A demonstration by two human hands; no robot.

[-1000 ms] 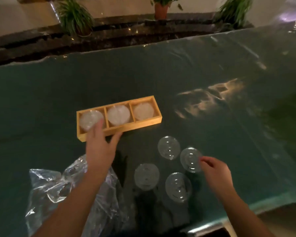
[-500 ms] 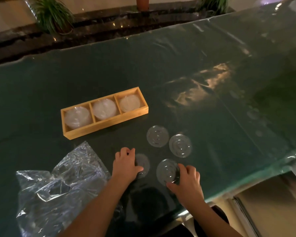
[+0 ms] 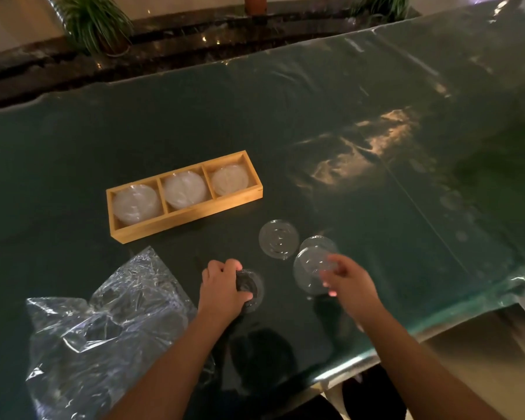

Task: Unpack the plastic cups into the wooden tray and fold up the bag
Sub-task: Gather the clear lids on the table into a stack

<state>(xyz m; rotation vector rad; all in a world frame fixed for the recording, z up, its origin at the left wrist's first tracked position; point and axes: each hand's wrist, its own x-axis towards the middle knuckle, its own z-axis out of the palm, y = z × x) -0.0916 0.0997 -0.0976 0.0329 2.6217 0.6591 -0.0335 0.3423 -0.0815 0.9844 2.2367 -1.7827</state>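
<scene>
A wooden tray [image 3: 188, 215] with three compartments lies on the dark green table, a clear plastic cup in each compartment. My left hand [image 3: 222, 287] grips a clear cup [image 3: 252, 287] standing on the table in front of the tray. My right hand [image 3: 350, 281] holds another clear cup [image 3: 311, 269], lifted and tilted above the table. Two more cups stand beyond them, one [image 3: 279, 238] nearer the tray and one [image 3: 317, 243] partly hidden behind the lifted cup. The crumpled clear plastic bag [image 3: 103, 325] lies to the left of my left arm.
The table's glossy cover [image 3: 376, 192] stretches wide to the right and far side. Its near edge [image 3: 437, 328] runs diagonally at the lower right. Potted plants [image 3: 94, 22] stand on a dark ledge beyond the far edge.
My left hand drew back from the tray and closed round the near left cup. My right hand took the near right cup and lifted it off the table.
</scene>
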